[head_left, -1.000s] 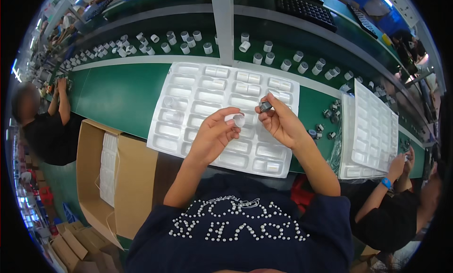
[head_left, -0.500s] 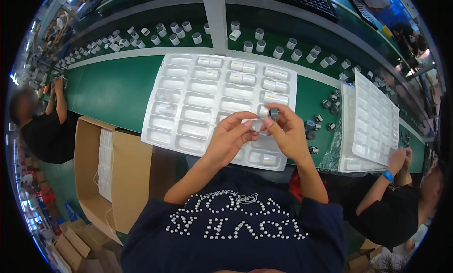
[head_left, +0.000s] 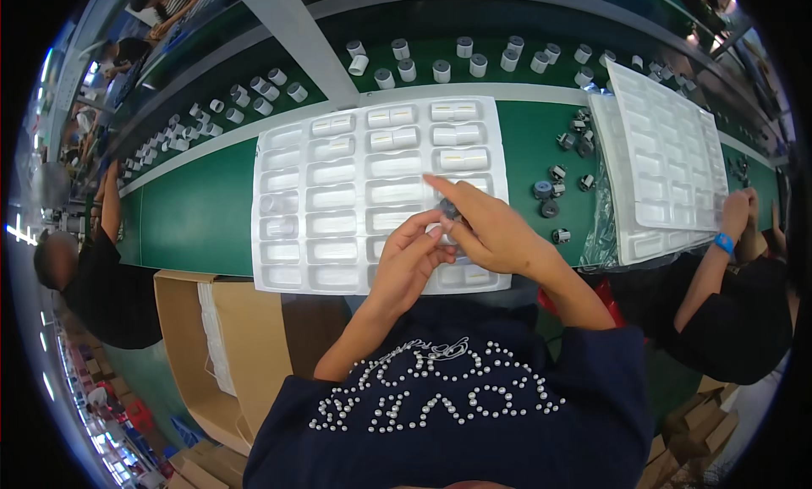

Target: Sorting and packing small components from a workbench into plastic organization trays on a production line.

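A white moulded plastic tray (head_left: 313, 193) with rows of long pockets lies on the green table in front of me; some pockets at its far right hold white parts. My right hand (head_left: 491, 231) is over the tray's right side and pinches a small dark round part (head_left: 450, 208) between its fingers. My left hand (head_left: 410, 260) meets it from the left, fingertips touching a small white piece (head_left: 434, 230) at the same spot. Both hands rest above the tray's lower right pockets.
Loose small dark parts (head_left: 550, 197) lie right of the tray. A second white tray (head_left: 668, 159) on a clear bag sits further right, by another person's hands (head_left: 740, 214). White cylinders (head_left: 440, 66) line the belt behind. An open cardboard box (head_left: 228, 345) stands at lower left.
My hands have come closer together and lower over the tray's right side. The view has tilted, so the tray sits nearer the middle.
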